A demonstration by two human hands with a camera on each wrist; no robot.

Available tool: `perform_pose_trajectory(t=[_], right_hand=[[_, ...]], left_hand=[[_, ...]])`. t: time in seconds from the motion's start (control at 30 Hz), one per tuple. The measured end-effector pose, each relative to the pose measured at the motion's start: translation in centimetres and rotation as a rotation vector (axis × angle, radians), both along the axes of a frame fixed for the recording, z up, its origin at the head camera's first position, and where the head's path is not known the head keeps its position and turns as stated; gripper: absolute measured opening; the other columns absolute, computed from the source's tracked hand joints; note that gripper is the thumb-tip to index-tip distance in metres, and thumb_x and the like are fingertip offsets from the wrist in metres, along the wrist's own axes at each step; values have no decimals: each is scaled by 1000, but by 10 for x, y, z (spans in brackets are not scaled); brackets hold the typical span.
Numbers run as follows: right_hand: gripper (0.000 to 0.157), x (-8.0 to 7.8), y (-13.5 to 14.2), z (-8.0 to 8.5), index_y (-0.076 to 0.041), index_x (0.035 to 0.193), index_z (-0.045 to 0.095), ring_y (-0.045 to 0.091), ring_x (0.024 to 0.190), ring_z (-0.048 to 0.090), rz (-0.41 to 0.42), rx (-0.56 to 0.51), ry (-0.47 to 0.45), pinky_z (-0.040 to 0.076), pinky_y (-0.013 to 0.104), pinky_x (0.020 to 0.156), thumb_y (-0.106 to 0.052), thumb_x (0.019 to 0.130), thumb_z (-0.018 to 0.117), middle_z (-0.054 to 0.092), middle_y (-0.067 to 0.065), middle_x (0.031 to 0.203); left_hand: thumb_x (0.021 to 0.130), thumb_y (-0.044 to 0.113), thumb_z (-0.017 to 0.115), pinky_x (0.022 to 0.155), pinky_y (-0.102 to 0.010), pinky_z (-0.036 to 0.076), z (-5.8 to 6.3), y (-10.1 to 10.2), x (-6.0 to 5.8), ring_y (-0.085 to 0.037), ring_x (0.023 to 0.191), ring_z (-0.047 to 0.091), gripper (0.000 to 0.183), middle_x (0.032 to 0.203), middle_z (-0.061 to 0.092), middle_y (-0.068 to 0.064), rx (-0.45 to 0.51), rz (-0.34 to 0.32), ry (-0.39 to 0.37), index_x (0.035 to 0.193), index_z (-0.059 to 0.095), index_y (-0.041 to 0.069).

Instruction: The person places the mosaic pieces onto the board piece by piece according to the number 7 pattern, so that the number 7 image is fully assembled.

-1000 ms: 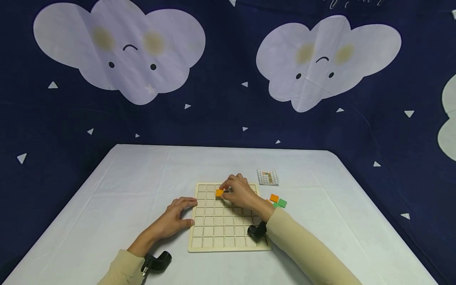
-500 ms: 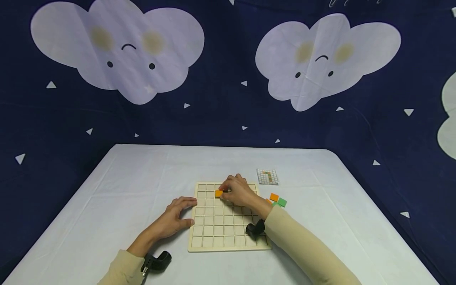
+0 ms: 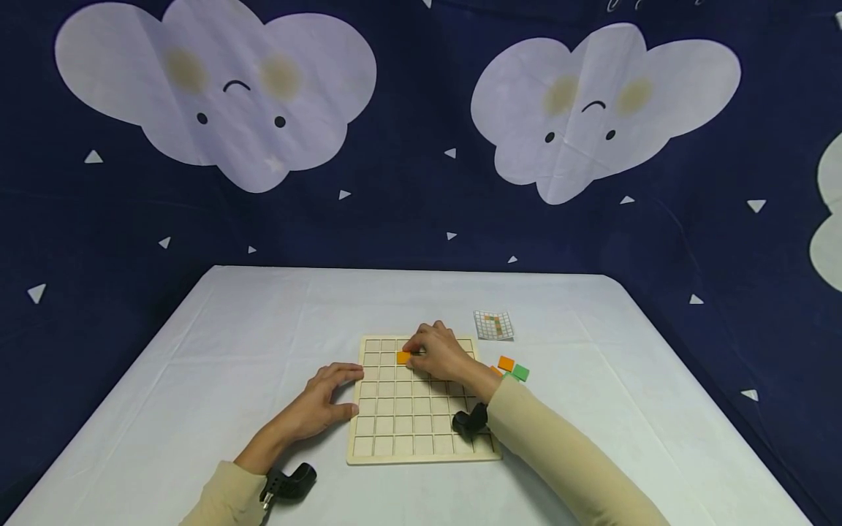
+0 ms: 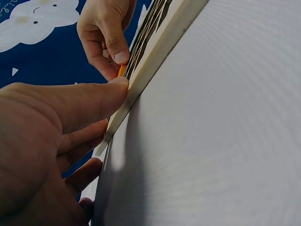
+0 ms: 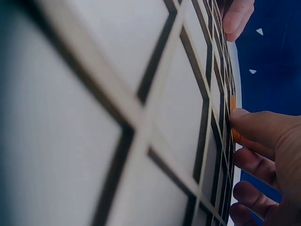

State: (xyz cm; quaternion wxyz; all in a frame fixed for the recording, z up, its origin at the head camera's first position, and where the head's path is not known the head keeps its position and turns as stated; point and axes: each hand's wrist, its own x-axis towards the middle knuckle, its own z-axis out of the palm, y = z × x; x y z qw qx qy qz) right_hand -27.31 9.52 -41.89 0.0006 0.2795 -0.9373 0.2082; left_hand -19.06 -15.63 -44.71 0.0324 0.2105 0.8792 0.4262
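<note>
Lower centre of frame: right hand (image 3: 442,353) pinches orange tile (image 3: 403,358), seemingly for fine control. Left hand (image 3: 317,406), fingers loosely extended, touches grid board (image 3: 384,427), likely steadying it.

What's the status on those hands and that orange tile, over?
Right hand pinches orange tile at board. Left hand touches board's left edge. Nothing visibly in the way.

Orange tile (image 3: 402,358); cream gridded board (image 3: 403,426); navy backdrop (image 3: 421,208).
</note>
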Motion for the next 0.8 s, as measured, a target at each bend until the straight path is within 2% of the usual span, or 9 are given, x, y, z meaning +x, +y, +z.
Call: perform_pose_trajectory(t=[0.27, 0.57, 0.8], right_hand=[[25, -1, 0, -1, -16, 104, 73, 16, 88, 44, -1, -7, -15, 35, 36, 82, -27, 82, 73, 61, -1, 99], [27, 1, 2, 0, -17, 105, 72, 15, 90, 44, -16, -25, -36, 34, 35, 83, -31, 82, 72, 61, -2, 101], [27, 6, 10, 5, -14, 108, 71, 15, 84, 41, -13, -88, -53, 31, 36, 81, -28, 84, 70, 61, 1, 99]], left_hand=[[81, 15, 72, 105, -62, 21, -1, -1, 0, -36, 134, 31, 51, 139, 47, -8, -7, -11, 16, 128, 55, 4], [80, 13, 72, 106, -63, 21, 0, 0, 0, -35, 135, 29, 52, 140, 46, -9, 1, -1, -9, 129, 55, 4], [80, 14, 72, 106, -62, 21, 0, 0, 0, -35, 135, 30, 52, 140, 46, -8, -6, 6, -7, 128, 55, 5]])
